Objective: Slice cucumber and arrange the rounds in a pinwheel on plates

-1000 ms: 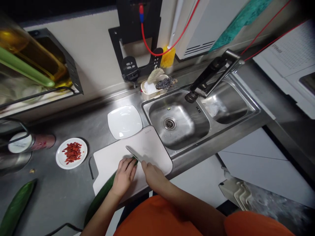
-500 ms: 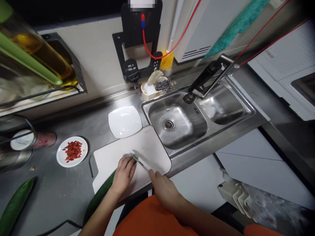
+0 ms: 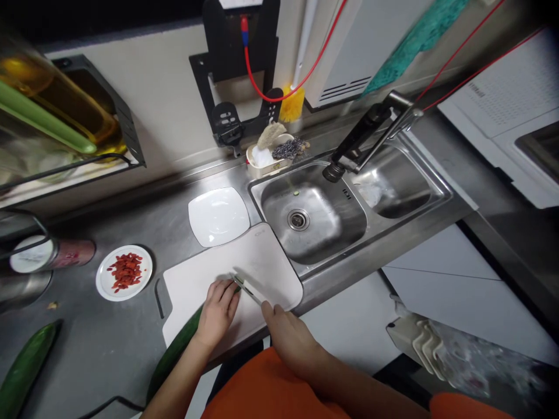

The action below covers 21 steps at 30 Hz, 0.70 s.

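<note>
2 hands, left hand point(image 3: 217, 314) pinning cucumber point(image 3: 174, 351), right hand point(image 3: 286, 331) gripping knife point(image 3: 247, 287)

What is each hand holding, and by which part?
Right hand grips the knife by its handle; left hand presses the cucumber near its cut end.

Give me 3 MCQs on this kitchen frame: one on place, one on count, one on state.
1. Where does the square white plate sit?
A. in the steel sink
B. on the steel counter, between the white cutting board and the wall
C. on the wall rack

2. How many long green cucumbers are visible?
A. one
B. two
C. four

3. What is the left hand doing?
A. pressing a cucumber onto the board
B. gripping the tap
C. lifting the round plate

Key:
1 B: it lies beyond the cutting board, left of the sink.
2 B: one under the hand, one at the counter's left edge.
3 A: its fingers rest on the cucumber beside the knife in the right hand.
</note>
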Each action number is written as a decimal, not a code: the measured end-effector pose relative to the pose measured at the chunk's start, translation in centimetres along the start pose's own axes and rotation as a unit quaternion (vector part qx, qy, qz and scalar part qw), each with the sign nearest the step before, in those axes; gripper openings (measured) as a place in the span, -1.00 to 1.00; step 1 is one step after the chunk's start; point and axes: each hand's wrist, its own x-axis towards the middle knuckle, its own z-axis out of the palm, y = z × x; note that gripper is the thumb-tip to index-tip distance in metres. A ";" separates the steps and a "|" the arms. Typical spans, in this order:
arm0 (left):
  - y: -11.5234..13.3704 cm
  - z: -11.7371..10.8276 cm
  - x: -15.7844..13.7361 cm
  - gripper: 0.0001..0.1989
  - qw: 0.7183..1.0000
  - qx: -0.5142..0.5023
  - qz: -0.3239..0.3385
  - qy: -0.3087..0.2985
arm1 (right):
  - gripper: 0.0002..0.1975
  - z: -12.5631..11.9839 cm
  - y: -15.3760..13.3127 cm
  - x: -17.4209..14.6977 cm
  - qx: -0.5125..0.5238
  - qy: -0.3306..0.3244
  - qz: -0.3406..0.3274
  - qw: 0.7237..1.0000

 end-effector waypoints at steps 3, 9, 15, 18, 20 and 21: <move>0.0 0.0 0.1 -0.77 1.000 -0.001 -0.003 -0.003 | -0.67 -0.4 -0.2 0.3 -0.010 -0.010 -0.005 1.000; 0.0 -0.1 0.2 -0.77 1.000 -0.005 -0.008 -0.009 | -0.65 -0.9 -0.6 1.1 -0.019 -0.004 -0.008 1.000; 0.0 -0.2 0.3 -0.76 1.000 -0.007 -0.009 -0.015 | -0.64 -0.1 -0.6 2.7 -0.018 0.026 -0.030 0.999; -0.1 -0.2 0.3 -0.75 1.000 -0.006 -0.008 -0.021 | -0.63 0.6 -0.7 4.0 -0.016 0.045 -0.043 0.998; -0.2 -0.1 0.3 -0.75 1.000 -0.007 -0.009 -0.022 | -0.62 1.0 -0.7 4.8 -0.010 0.052 -0.052 0.997; -0.2 -0.1 0.3 -0.75 1.000 -0.008 -0.010 -0.023 | -0.62 1.3 -0.8 5.2 -0.007 0.052 -0.053 0.997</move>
